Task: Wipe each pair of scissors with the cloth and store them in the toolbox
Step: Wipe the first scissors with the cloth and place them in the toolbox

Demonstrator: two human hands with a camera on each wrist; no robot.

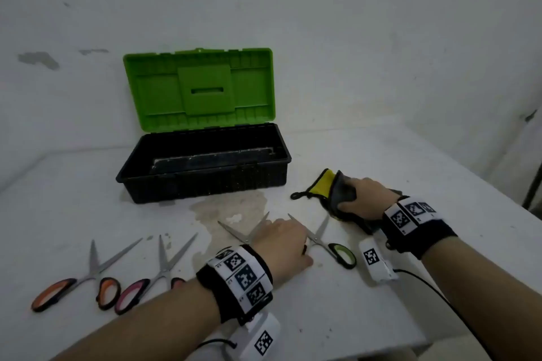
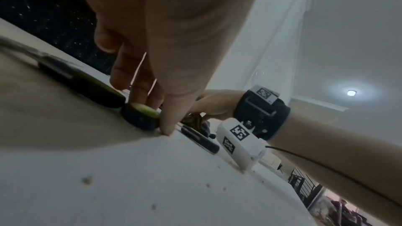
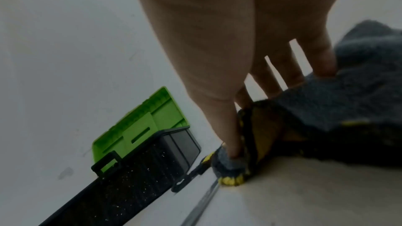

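A black toolbox (image 1: 202, 182) stands open at the back with its green lid (image 1: 199, 88) up. Four pairs of scissors lie open on the table. My left hand (image 1: 281, 243) reaches down over two green-handled pairs; its thumb and fingers pinch the small handle loop (image 2: 141, 111) of the right pair (image 1: 341, 255). The blades of the other pair (image 1: 234, 231) stick out from under the hand. My right hand (image 1: 363, 199) grips a bunched grey and yellow cloth (image 1: 343, 187) that lies on the table to the right of the toolbox.
Orange-handled scissors (image 1: 96, 272) and pink-handled scissors (image 1: 164, 269) lie at the front left. A pale stain (image 1: 228, 208) marks the white table in front of the toolbox. The table's right edge (image 1: 498, 205) runs close past my right wrist. A wall stands behind.
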